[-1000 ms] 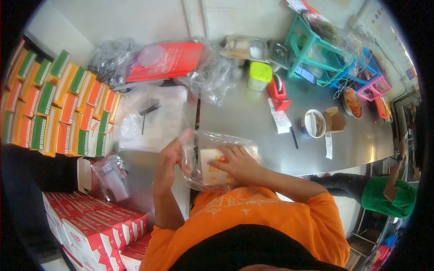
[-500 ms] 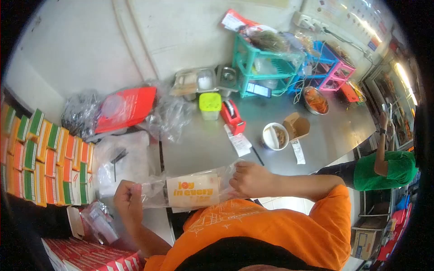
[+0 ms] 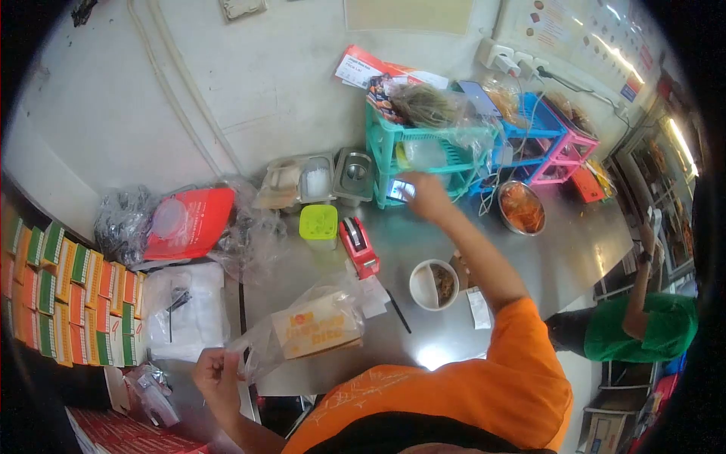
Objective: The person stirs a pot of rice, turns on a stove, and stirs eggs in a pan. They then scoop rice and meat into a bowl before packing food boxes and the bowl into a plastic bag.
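My left hand (image 3: 218, 372) pinches the edge of a clear plastic bag (image 3: 261, 346). Inside the bag lies a light cardboard food box (image 3: 316, 324) with orange lettering, resting near the front edge of the metal table. My right hand (image 3: 425, 198) is stretched across the table to a phone (image 3: 401, 191) with a lit screen, leaning at the teal rack (image 3: 384, 144). Its fingers are at the screen, partly hidden by the hand, and hold nothing I can see.
A red tape dispenser (image 3: 359, 248), a green-lidded tub (image 3: 318, 224), a paper bowl (image 3: 433, 285) and a metal bowl of orange food (image 3: 522, 209) stand on the table (image 3: 378, 333). Stacked boxes (image 3: 68, 295) line the left. A co-worker in a green shirt (image 3: 643, 325) stands at right.
My right hand has let go of the bag and moved forward to the phone. The bagged box has come down onto the table, while my left hand keeps its hold.
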Tool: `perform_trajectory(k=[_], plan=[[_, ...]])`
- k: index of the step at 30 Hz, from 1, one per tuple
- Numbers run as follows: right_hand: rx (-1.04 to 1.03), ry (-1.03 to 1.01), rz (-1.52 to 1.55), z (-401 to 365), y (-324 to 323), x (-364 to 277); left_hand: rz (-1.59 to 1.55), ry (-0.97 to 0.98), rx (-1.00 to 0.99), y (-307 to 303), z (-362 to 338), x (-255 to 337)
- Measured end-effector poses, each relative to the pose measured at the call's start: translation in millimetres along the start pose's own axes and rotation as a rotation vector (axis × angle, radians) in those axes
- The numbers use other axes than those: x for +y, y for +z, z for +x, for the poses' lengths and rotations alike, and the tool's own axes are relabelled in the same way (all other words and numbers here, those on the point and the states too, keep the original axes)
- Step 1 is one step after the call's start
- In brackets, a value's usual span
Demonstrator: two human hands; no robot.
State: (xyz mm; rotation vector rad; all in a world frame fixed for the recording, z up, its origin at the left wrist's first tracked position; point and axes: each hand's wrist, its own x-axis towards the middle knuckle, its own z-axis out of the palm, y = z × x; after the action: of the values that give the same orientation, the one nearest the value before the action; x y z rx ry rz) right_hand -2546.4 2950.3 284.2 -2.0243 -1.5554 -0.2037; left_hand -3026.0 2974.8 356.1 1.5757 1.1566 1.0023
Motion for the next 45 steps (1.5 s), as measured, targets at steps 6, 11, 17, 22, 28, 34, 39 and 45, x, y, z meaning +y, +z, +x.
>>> perform_trajectory(k=[6, 11, 17, 22, 28, 34, 39, 45], plan=[[-0.041, 0.357, -0.406, 73.4, 60.2, 136.4, -0.014, 0.005, 0.094, 14.6, -19.2, 3.3], [-0.188, 0.465, -0.430, 82.6, 57.0, 143.3, 0.064, -0.062, 0.162, 21.5, -29.1, 7.9], [0.298, 0.435, -0.303, 41.8, 21.4, 121.6, 0.174, 0.093, 0.179, 30.3, -22.8, 11.0], [0.532, 0.196, -0.108, -8.5, -14.4, 80.9, 0.097, 0.104, 0.169, 31.1, -19.6, 0.3], [0.567, 0.271, 0.229, -46.4, -66.6, -21.8, -0.119, 0.071, 0.077, 39.2, -11.3, 17.2], [0.362, -0.478, 0.586, -67.2, -67.9, -175.3, -0.289, 0.013, -0.077, 30.9, -4.0, 15.1], [-0.319, -0.377, 1.028, -97.0, 20.9, -254.3, -0.439, 0.098, -0.064, 27.2, 3.3, 2.5], [-1.697, -0.141, 0.255, -110.3, 44.1, -266.3, -0.594, 0.065, -0.311, 42.4, -19.2, -9.6]])
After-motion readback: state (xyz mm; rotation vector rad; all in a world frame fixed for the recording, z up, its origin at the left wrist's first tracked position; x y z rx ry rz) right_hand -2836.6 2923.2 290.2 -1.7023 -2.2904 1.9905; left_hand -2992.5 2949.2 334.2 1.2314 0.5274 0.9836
